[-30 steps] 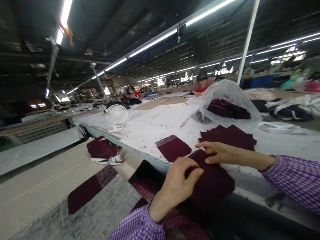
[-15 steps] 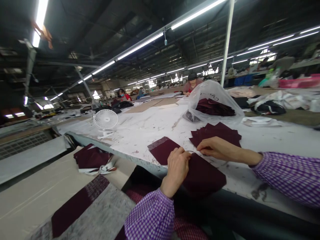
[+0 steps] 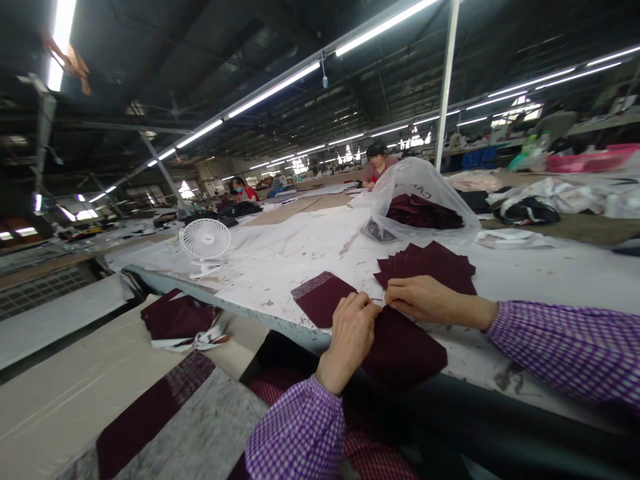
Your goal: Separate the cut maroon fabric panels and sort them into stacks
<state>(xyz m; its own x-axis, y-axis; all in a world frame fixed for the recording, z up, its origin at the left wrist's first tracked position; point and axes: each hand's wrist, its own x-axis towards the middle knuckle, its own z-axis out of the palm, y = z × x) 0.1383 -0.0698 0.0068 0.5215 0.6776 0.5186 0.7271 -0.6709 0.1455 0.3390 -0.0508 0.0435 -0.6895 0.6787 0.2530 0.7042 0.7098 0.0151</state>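
A dark maroon fabric piece [image 3: 407, 350] lies over the table's near edge, its lower part hanging past it. My left hand [image 3: 350, 337] is closed on its upper left corner, thumb and fingers pinched together. Close beside it, my right hand [image 3: 417, 298] is pinched at the same upper edge; its fingertips nearly meet the left ones, and what lies between them is mostly hidden. Just behind my left hand rests another maroon piece [image 3: 325, 300] with a speckled grey end band. A fanned stack of maroon pieces [image 3: 430, 263] sits behind my right hand.
A clear plastic bag [image 3: 450, 183] of maroon pieces and a small white fan [image 3: 205, 239] stand on the white-covered table [image 3: 280, 257]. At left, a maroon bundle [image 3: 177, 317] and a banded strip [image 3: 155, 413] lie on a lower surface. A co-worker [image 3: 377, 165] sits across the table.
My left hand has moved up to the fabric's top edge and closed there. My right hand has come in beside it, its fingers drawing together into a pinch. The view has swung right.
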